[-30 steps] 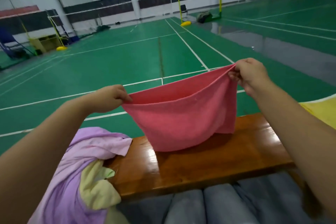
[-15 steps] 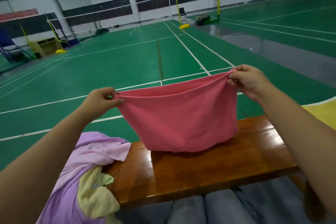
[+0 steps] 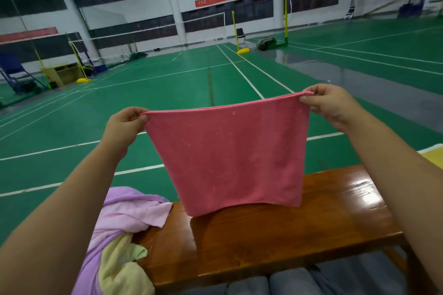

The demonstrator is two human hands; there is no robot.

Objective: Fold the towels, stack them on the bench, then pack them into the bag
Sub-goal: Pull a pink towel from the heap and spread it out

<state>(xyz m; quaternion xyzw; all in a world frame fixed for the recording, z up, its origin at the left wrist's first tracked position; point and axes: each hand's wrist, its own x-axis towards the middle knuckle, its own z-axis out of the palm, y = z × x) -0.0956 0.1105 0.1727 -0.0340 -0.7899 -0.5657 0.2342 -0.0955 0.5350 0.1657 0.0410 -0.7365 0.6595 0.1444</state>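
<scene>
Fingers (image 3: 134, 112) pinched | both hands hold pink towel (image 3: 230, 158) corners | taut

- The left hand (image 3: 124, 124) is sitting left of the frame's centre, its fingers curling in and pinching the upper left corner of the pink towel (image 3: 230, 158) between thumb and fingertips.
- The right hand (image 3: 328, 105) is sitting right of centre and slightly higher in the frame, pinching the towel's upper right corner the same way.
- Both bare forearms are reaching in from the lower corners of the frame, angling up and inward toward the middle.
- The hands are holding well apart, and the edge between them is running taut.
</scene>
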